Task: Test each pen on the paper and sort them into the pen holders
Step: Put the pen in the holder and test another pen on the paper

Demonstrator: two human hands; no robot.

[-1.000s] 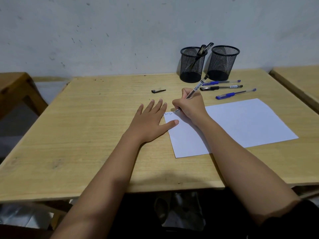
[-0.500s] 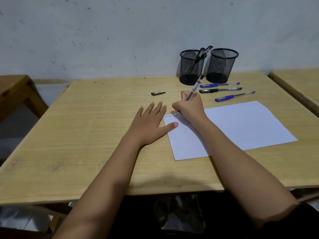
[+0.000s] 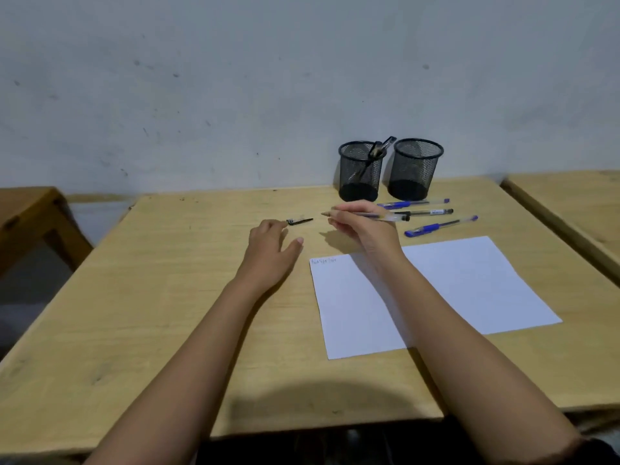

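Observation:
My right hand point(image 3: 364, 228) holds an uncapped clear pen point(image 3: 385, 216) level above the table, tip pointing left. My left hand point(image 3: 271, 250) reaches over the table, its fingertips at the black pen cap point(image 3: 300, 221); whether they grip it I cannot tell. The white paper point(image 3: 469, 286) lies to the right, with small scribbles at its top left corner point(image 3: 323, 261). Two black mesh pen holders stand at the back: the left holder point(image 3: 359, 171) has pens in it, the right holder point(image 3: 416, 169) shows none. Three pens lie in front of them: a blue one point(image 3: 412, 204), a black one point(image 3: 431, 212), another blue one point(image 3: 441, 226).
The wooden table point(image 3: 167, 297) ends at a pale wall behind the holders. A second table point(image 3: 570, 203) stands at the right, and a wooden bench or stool point(image 3: 27, 209) at the left.
My right hand lifted the pen off the paper and turned it level. My left hand left the paper's edge and moved forward to the pen cap.

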